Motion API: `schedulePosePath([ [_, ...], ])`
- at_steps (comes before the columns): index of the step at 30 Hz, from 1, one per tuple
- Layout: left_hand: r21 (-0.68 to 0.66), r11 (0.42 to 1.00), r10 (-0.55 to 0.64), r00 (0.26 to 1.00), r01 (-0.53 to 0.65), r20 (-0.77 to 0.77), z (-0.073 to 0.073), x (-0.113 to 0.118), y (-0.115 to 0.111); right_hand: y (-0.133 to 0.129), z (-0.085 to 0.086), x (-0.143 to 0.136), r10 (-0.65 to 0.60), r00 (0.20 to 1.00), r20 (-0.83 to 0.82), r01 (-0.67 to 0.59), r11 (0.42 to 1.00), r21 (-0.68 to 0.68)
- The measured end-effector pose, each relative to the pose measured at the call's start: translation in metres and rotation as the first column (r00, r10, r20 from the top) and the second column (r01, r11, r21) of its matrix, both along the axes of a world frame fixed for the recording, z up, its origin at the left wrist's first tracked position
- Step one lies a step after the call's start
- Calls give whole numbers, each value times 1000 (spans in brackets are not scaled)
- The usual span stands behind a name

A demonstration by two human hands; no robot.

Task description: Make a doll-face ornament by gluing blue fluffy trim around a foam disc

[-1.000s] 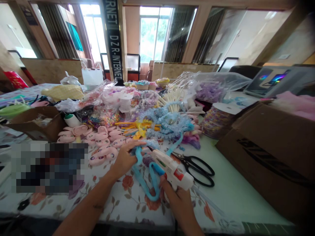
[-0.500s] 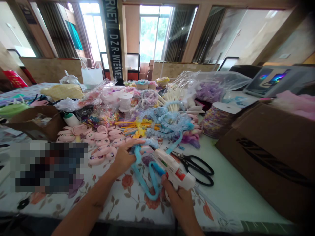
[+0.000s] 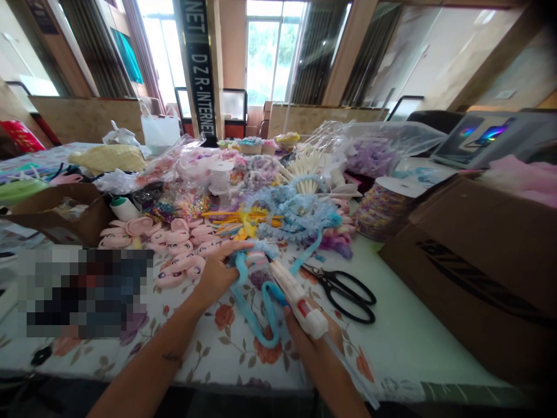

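My right hand (image 3: 311,334) grips a white hot glue gun (image 3: 300,305) with a blue trigger. A clear glue stick (image 3: 352,371) pokes out of its back end. My left hand (image 3: 220,273) is closed on a light blue ruffled piece (image 3: 264,249) with some pink and white on it; its exact kind is partly hidden by the fingers. The gun's nozzle points at this piece, close to it. A strip of light blue ribbon (image 3: 256,331) hangs in a loop below the left hand. Black-handled scissors (image 3: 348,293) lie right of the glue gun.
Pink plush pieces with eyes (image 3: 180,247) lie left of my hands. Behind are a light blue ruffle heap (image 3: 300,215), yellow strips (image 3: 250,219) and bagged trims. A cardboard box (image 3: 470,278) stands at right beside a spool of colourful trim (image 3: 383,209). A flowered cloth (image 3: 217,360) covers the table.
The glue gun has turned in my right hand, its back end dropping left, so the glue stick shows more. My left hand keeps its hold on the blue piece.
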State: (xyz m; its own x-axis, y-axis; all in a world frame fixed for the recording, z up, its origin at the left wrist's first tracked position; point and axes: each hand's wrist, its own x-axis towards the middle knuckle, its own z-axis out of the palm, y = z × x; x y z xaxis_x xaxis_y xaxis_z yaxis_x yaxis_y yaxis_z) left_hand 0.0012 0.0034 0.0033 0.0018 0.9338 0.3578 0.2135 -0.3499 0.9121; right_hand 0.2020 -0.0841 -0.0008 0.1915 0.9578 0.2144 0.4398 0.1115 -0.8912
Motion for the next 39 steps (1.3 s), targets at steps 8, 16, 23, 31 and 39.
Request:
schedulePosePath([
  [8,-30,1000,1,999,0,54,2,0,0,-2,8,-2,1,924,-382,-109,959,-260],
  [16,-57,998,-16,995,22,101,-4,-2,2,3,9,-5,14,891,-453,-166,940,-297],
  [23,-57,998,-14,987,24,157,-6,-2,5,1,10,-5,9,881,-472,-159,947,-279],
  [31,-86,996,-27,992,37,124,-7,-2,3,6,-2,-7,-7,902,-431,-136,944,-300],
  [39,-89,995,-30,987,45,157,-7,-1,4,1,-1,-7,-2,897,-442,-152,937,-314],
])
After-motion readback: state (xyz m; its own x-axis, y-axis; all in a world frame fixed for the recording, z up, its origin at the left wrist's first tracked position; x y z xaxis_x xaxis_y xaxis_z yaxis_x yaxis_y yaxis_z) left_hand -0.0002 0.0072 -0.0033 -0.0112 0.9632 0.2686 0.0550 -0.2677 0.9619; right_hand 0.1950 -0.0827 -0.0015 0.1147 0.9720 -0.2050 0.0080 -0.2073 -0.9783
